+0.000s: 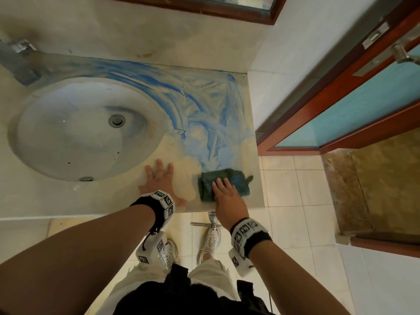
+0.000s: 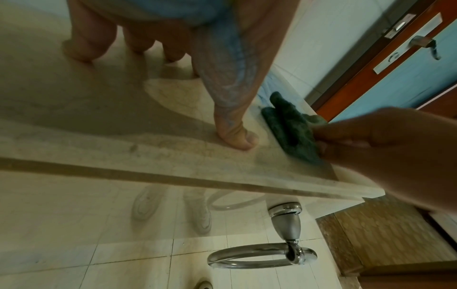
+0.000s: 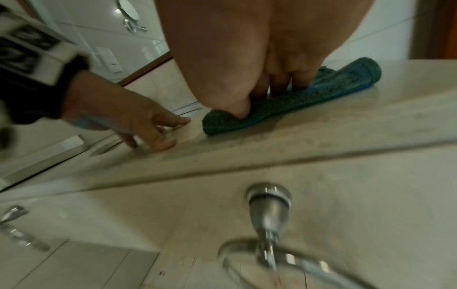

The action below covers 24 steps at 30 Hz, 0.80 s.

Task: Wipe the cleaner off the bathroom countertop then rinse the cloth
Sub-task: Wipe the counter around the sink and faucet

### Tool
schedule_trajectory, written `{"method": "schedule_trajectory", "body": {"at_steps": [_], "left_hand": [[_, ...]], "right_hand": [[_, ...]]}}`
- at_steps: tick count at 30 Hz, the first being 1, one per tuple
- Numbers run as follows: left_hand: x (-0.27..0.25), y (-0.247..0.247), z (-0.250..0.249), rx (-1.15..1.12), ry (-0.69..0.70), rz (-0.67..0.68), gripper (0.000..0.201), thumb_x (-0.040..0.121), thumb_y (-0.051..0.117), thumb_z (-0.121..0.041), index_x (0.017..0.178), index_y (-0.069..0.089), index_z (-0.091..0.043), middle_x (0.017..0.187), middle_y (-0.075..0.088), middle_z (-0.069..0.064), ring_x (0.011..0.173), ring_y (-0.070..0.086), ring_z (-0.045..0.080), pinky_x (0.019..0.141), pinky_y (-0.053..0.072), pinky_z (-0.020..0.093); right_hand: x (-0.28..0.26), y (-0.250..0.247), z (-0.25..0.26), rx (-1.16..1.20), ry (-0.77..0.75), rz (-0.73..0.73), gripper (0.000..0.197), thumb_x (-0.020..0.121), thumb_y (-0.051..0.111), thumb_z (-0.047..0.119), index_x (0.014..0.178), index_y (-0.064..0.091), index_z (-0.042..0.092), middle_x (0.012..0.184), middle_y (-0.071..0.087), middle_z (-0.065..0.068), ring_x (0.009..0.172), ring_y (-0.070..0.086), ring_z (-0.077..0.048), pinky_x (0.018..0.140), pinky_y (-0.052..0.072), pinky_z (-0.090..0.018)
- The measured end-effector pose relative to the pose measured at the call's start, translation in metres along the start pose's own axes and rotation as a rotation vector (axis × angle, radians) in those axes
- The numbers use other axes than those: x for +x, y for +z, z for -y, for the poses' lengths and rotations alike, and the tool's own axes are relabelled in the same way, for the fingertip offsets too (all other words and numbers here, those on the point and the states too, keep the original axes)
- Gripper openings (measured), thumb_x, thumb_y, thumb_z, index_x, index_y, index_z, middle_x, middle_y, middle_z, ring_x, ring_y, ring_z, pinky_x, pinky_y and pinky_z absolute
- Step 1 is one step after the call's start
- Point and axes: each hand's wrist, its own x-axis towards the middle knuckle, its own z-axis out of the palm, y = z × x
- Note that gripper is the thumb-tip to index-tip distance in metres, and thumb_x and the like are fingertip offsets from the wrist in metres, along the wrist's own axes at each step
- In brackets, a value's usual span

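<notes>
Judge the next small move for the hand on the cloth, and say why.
Probably push the cloth away from the front edge, into the blue cleaner streaks. The right hand presses it flat near the countertop's front edge, streaks cover the surface beyond, and the left hand rests on the counter.

A dark green cloth (image 1: 223,183), folded into a thick pad and stained blue on top, lies flat at the front right corner of the beige stone countertop (image 1: 172,155). Blue cleaner (image 1: 200,105) is smeared in streaks across the countertop from behind the sink to its right side, reaching down to the cloth's far edge
</notes>
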Motion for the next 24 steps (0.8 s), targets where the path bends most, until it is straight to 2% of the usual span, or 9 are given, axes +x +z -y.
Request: {"method": "schedule_trajectory", "body": {"at_steps": [3, 5, 7, 10, 14, 19, 22, 24], "left_hand": [[-0.001, -0.002, 0.0, -0.001, 0.005, 0.015, 0.138, 0.058, 0.08, -0.067, 0.151, -0.017, -0.033, 0.155, -0.034, 0.0, 0.145, -0.022, 0.035, 0.108, 0.027, 0.066], [0.0, -0.001, 0.001, -0.008, 0.008, 0.013, 0.137, 0.059, 0.08, -0.065, 0.151, -0.016, -0.033, 0.156, -0.033, 0.0, 0.145, -0.022, 0.036, 0.108, 0.027, 0.065], [-0.001, -0.001, 0.0, -0.007, 0.006, 0.004, 0.137, 0.059, 0.08, -0.065, 0.151, -0.016, -0.033, 0.156, -0.032, 0.0, 0.145, -0.022, 0.036, 0.109, 0.027, 0.064], [-0.001, -0.001, 0.0, -0.006, 0.005, -0.013, 0.138, 0.057, 0.08, -0.066, 0.151, -0.014, -0.033, 0.157, -0.03, 0.0, 0.145, -0.021, 0.036, 0.11, 0.027, 0.063], [0.0, 0.001, 0.0, -0.003, 0.009, -0.019, 0.139, 0.054, 0.08, -0.068, 0.151, -0.014, -0.034, 0.157, -0.029, -0.001, 0.145, -0.02, 0.035, 0.11, 0.026, 0.063], [-0.001, -0.009, 0.011, 0.125, 0.063, 0.02, 0.131, 0.062, 0.076, -0.068, 0.152, -0.013, -0.035, 0.159, -0.025, -0.001, 0.147, -0.013, 0.036, 0.116, 0.019, 0.057], [0.0, -0.011, 0.021, 0.188, 0.099, 0.01, 0.126, 0.065, 0.074, -0.068, 0.151, -0.013, -0.039, 0.158, -0.026, -0.004, 0.147, -0.015, 0.033, 0.112, 0.015, 0.066], [0.001, -0.011, 0.022, 0.15, 0.089, 0.017, 0.126, 0.065, 0.077, -0.064, 0.15, -0.013, -0.041, 0.157, -0.028, -0.007, 0.146, -0.019, 0.034, 0.109, 0.017, 0.069]], "right_hand": [[-0.034, 0.012, -0.002, -0.015, -0.026, 0.039, 0.065, 0.095, 0.041, 0.008, 0.155, 0.016, 0.016, 0.163, 0.012, -0.001, 0.151, 0.001, -0.022, 0.121, 0.0, -0.035], [-0.039, 0.015, -0.004, -0.041, -0.034, 0.059, 0.067, 0.093, 0.042, 0.007, 0.155, 0.017, 0.016, 0.162, 0.013, -0.001, 0.151, 0.001, -0.023, 0.122, 0.0, -0.037], [-0.029, 0.012, -0.005, -0.065, -0.057, 0.065, 0.066, 0.093, 0.043, 0.008, 0.154, 0.019, 0.015, 0.162, 0.015, -0.002, 0.15, 0.003, -0.024, 0.123, 0.005, -0.041], [0.001, 0.0, 0.001, -0.067, -0.095, 0.051, 0.065, 0.094, 0.043, 0.009, 0.154, 0.019, 0.015, 0.162, 0.015, -0.002, 0.15, 0.004, -0.024, 0.121, 0.005, -0.037], [0.035, -0.009, 0.014, -0.05, -0.074, 0.006, 0.063, 0.094, 0.04, 0.008, 0.154, 0.022, 0.015, 0.162, 0.018, -0.002, 0.15, 0.007, -0.023, 0.121, 0.006, -0.037], [-0.008, 0.006, 0.009, -0.068, -0.062, 0.037, 0.063, 0.096, 0.039, 0.011, 0.155, 0.017, 0.016, 0.163, 0.012, -0.002, 0.15, 0.003, -0.023, 0.12, 0.003, -0.036], [-0.035, 0.016, 0.008, -0.103, -0.078, 0.062, 0.064, 0.096, 0.041, 0.012, 0.155, 0.016, 0.015, 0.163, 0.013, -0.002, 0.15, 0.003, -0.024, 0.118, -0.002, -0.034], [-0.031, 0.016, 0.009, -0.11, -0.077, 0.064, 0.064, 0.096, 0.043, 0.014, 0.155, 0.017, 0.015, 0.163, 0.013, -0.002, 0.15, 0.003, -0.024, 0.119, -0.001, -0.035]]}}
